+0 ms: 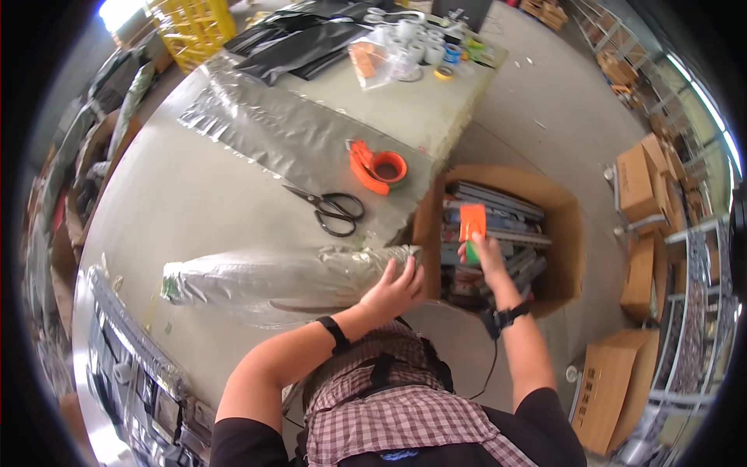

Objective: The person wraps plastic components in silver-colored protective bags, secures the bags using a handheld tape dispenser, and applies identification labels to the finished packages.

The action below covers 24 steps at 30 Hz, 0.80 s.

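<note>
A long bundle wrapped in shiny silver-clear plastic film lies across the near part of the table. On its right end rests my left hand, with fingers apart and no grip that I can make out. Over an open carton to the right, my right hand is closed on an orange-and-green tape dispenser, seen edge-on and partly hidden by the fingers. Black-handled scissors lie beyond the bundle. Another orange tape dispenser sits on a flat grey plastic sheet.
The carton beside the table holds several long wrapped pieces. Black plastic sheets, tape rolls and a small bag lie at the table's far end. Cardboard boxes and metal racks line the right side.
</note>
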Available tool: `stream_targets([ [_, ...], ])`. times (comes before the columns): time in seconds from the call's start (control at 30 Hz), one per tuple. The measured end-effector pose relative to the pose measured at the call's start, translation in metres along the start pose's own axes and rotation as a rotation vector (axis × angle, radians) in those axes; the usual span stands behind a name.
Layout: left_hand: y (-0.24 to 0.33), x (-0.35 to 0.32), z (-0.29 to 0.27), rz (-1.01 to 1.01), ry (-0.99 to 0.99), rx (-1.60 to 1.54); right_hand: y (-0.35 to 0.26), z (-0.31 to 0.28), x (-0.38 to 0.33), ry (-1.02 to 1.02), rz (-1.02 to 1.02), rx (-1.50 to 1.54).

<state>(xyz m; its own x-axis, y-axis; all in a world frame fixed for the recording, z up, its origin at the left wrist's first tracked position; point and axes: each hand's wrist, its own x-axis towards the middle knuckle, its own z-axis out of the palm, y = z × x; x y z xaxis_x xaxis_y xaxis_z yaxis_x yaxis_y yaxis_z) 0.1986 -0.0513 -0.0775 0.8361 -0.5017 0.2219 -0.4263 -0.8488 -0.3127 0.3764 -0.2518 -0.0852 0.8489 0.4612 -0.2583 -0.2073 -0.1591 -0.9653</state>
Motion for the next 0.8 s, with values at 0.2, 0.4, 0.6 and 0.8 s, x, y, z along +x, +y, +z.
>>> stream_targets([
  [0.2,0.004,-0.110,-0.047,0.229,-0.085,-0.253,-0.078,0.049,0.171,-0.133,-0.528,-1.064],
  [0.4,0.054,-0.198,-0.081,-0.154,-0.138,-0.344,-0.063,0.037,0.291,-0.472,-0.792,-1.441],
  [0.6,0.087,-0.286,-0.138,-1.673,0.046,-0.113,-0.102,0.125,0.218,-0.078,-0.901,-1.432],
  [0.8,0.090,-0.409,-0.119,-2.484,-0.134,0.369,-0.117,0.311,0.031,-0.778,-0.930,-0.695],
])
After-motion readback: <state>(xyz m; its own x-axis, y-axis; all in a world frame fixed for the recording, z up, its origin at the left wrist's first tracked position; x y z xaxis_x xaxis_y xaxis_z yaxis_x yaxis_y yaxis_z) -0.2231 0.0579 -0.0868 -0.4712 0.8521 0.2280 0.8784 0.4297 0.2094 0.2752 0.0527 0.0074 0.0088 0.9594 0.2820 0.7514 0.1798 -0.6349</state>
